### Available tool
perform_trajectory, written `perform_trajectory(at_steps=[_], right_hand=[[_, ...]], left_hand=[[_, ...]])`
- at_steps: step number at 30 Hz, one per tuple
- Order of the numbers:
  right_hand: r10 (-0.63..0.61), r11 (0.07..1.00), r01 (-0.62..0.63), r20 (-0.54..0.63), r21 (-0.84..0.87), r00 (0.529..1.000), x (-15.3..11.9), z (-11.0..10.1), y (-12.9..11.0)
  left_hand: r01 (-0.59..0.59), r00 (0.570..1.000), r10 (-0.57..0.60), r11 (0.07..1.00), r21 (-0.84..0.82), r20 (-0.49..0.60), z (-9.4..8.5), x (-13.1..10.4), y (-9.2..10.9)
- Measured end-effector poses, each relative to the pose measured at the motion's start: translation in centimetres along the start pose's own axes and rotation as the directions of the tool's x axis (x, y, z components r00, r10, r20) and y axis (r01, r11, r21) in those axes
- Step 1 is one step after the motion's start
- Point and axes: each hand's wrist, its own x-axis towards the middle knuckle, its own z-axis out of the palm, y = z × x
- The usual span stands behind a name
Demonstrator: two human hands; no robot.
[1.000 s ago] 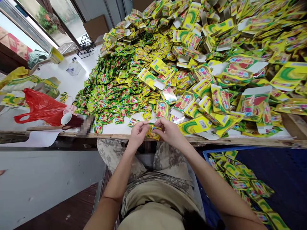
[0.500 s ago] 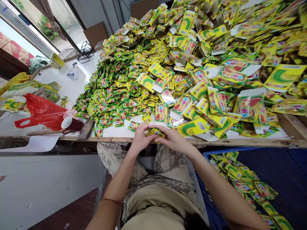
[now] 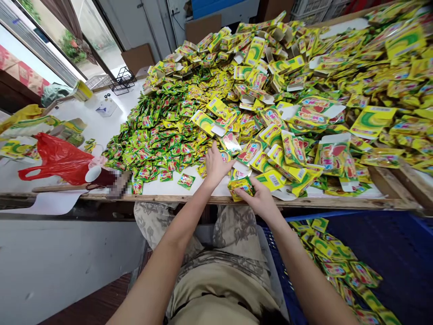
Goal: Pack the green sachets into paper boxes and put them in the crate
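Note:
At the near edge of the table, my right hand is closed around small yellow-and-green sachets, thumb on top; I cannot tell how many. My left hand reaches over the front of the pile, fingers stretched and thumb apart. Under it lies a yellow-and-green packet with a printed front, partly covered by the hand. To the left spreads a heap of small green sachets. Right of my hands lie flat yellow cardboard boxes, some with open white flaps. One loose sachet lies on the white tabletop.
A red plastic bag and a dark mug stand at the left. A black wire rack sits farther back. Below the table, at the right, a blue crate holds filled yellow packs. A wooden rim edges the table.
My hands were together around the sachets at the table edge. They have parted: the left has moved up onto the packet, the right has shifted right with the sachets. The view has shifted slightly.

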Motion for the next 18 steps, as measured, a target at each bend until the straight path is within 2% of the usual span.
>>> perform_trajectory(at_steps=[2, 4, 7, 9, 10, 11, 13, 14, 15, 16, 18], right_hand=[[0.005, 1.0, -0.005, -0.029, 0.004, 1.0, -0.4, 0.2, 0.1], [-0.037, 0.999, 0.036, -0.081, -0.019, 0.996, -0.5, 0.4, 0.0], [-0.133, 0.991, 0.129, -0.104, -0.044, 0.986, -0.1, 1.0, -0.6], [-0.138, 0.99, 0.137, -0.091, -0.021, 0.986, 0.5, 1.3, -1.0], [-0.12, 0.993, 0.12, -0.088, -0.008, 0.989, 0.9, 1.3, -1.2], [-0.099, 0.995, 0.1, -0.084, 0.008, 0.992, 1.3, 1.3, -1.4], [-0.07, 0.997, 0.072, -0.056, 0.029, 0.996, 2.0, 0.8, -1.7], [-0.067, 0.997, 0.068, -0.033, 0.028, 0.997, 2.3, 0.4, -1.8], [-0.068, 0.998, 0.068, -0.007, 0.018, 0.998, 2.5, 0.1, -1.9], [-0.069, 0.998, 0.069, 0.022, -0.002, 0.997, 2.7, -0.3, -1.9], [-0.06, 0.996, 0.063, 0.065, -0.057, 0.996, 3.0, -0.9, -2.0]], left_hand=[[0.027, 0.999, -0.03, 0.996, -0.086, -0.028, -0.3, 0.1, 0.0], [0.111, 0.992, -0.122, 0.957, -0.27, -0.026, -1.4, -0.2, 0.1], [0.304, 0.95, -0.296, 0.787, -0.537, 0.104, -3.3, -1.4, 0.3], [0.383, 0.921, -0.342, 0.712, -0.589, 0.186, -4.3, -2.6, 0.4], [0.394, 0.917, -0.343, 0.716, -0.576, 0.201, -4.8, -3.3, 0.3], [0.381, 0.924, -0.336, 0.756, -0.533, 0.184, -5.3, -3.9, 0.2], [0.263, 0.964, -0.258, 0.897, -0.357, 0.061, -6.3, -4.8, -0.2], [0.168, 0.985, -0.173, 0.957, -0.235, 0.001, -6.8, -5.1, -0.4], [0.063, 0.998, -0.065, 0.99, -0.124, -0.012, -7.4, -5.3, -0.6], [-0.035, 0.998, 0.038, 0.998, -0.047, 0.043, -7.9, -5.5, -0.7], [-0.174, 0.958, 0.17, 0.985, -0.004, 0.232, -8.6, -5.6, -1.0]])
